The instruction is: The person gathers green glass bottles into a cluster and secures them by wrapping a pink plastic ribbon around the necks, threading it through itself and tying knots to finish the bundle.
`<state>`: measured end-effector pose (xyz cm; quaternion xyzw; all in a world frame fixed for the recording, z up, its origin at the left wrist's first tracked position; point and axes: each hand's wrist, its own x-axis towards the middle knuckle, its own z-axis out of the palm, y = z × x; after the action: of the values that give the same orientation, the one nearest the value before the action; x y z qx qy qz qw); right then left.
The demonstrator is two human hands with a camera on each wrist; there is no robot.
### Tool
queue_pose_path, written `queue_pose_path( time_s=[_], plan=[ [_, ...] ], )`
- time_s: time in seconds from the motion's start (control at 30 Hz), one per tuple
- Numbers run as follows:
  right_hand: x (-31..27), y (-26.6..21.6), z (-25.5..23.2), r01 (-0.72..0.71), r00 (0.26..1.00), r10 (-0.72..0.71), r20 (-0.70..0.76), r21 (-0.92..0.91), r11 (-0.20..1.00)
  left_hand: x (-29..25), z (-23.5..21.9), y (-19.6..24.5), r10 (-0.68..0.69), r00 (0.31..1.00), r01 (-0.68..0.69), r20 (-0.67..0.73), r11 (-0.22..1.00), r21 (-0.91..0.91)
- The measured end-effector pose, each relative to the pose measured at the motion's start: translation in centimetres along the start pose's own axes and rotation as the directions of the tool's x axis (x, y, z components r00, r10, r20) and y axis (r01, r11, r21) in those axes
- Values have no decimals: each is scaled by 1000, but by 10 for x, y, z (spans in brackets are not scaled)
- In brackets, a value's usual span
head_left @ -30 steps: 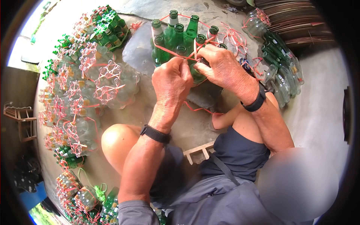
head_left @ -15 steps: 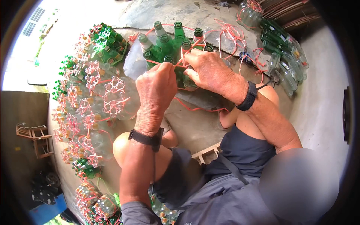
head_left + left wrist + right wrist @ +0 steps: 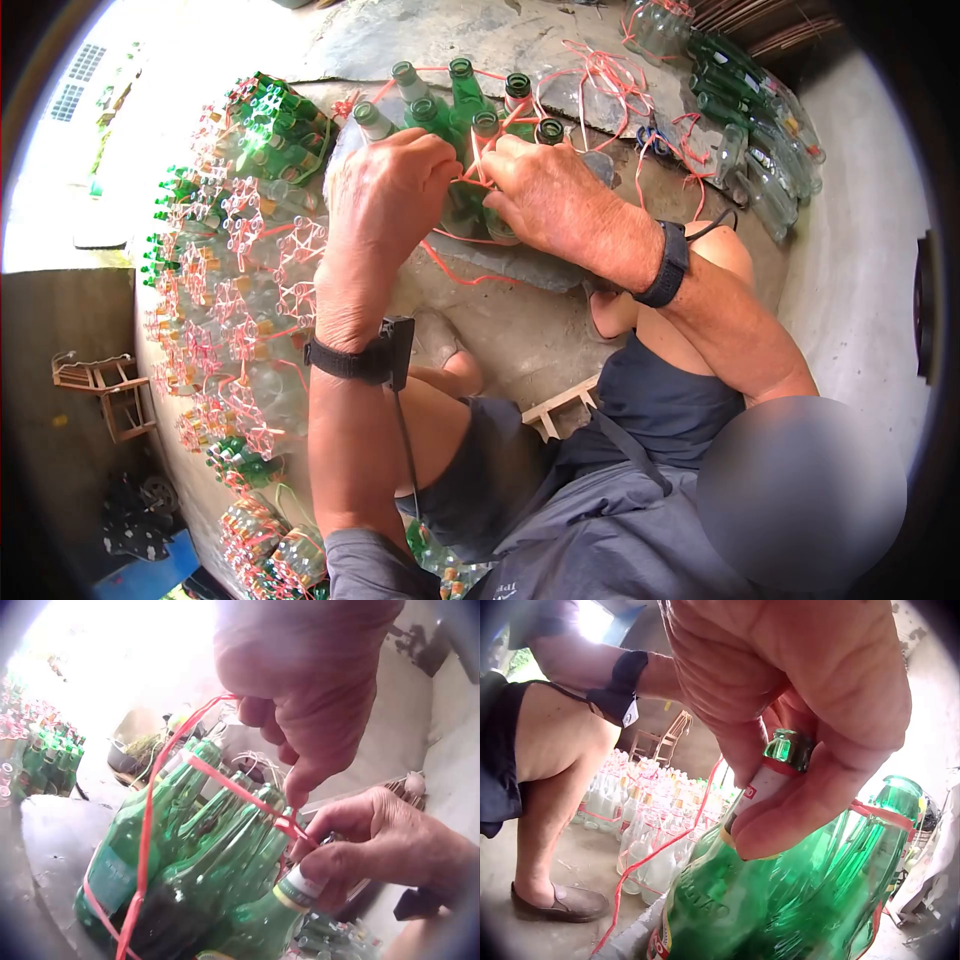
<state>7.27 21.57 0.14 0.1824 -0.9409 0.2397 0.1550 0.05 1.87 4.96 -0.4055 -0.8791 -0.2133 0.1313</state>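
A bundle of green glass bottles [image 3: 470,100] stands with red plastic strap [image 3: 148,825] looped round it and crossing between the necks. My left hand [image 3: 390,195] grips a length of this strap in curled fingers, above the near left of the bundle. In the left wrist view the strap runs from that fist down the bottles' side. My right hand [image 3: 565,200] holds the neck of the nearest green bottle [image 3: 727,892], thumb and fingers round its white-and-red label. A twisted crossing of strap [image 3: 286,823] lies right at the right fingertips. The fingers partly hide the bottle mouths.
Many strapped clear bottles [image 3: 240,320] fill the floor at left, with a strapped green bundle [image 3: 280,130] behind. Loose strap [image 3: 610,80] and blue-handled scissors [image 3: 652,140] lie beyond the right hand. Loose bottles [image 3: 770,170] lie along the right wall.
My left hand has moved left and slightly up, turning over the near left bottles. The right hand stays at the near bottle's neck. The head view has shifted.
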Motion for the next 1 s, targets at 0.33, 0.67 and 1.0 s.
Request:
queue_pose_path(
  time_s=[0.33, 0.67, 1.0],
  plan=[
    [-2, -1, -2, -20, 998, 20, 60, -12, 1000, 37, 8, -27, -157, 948, 199, 275, 972, -129],
    [-4, -2, -8, -6, 997, 4, 77, 28, 1000, 44, 11, -34, -244, 924, 285, 294, 953, -105],
    [-4, 0, -11, -9, 998, 1, 68, 106, 994, 36, 15, -32, -236, 949, 231, 207, 972, 50]
  ],
)
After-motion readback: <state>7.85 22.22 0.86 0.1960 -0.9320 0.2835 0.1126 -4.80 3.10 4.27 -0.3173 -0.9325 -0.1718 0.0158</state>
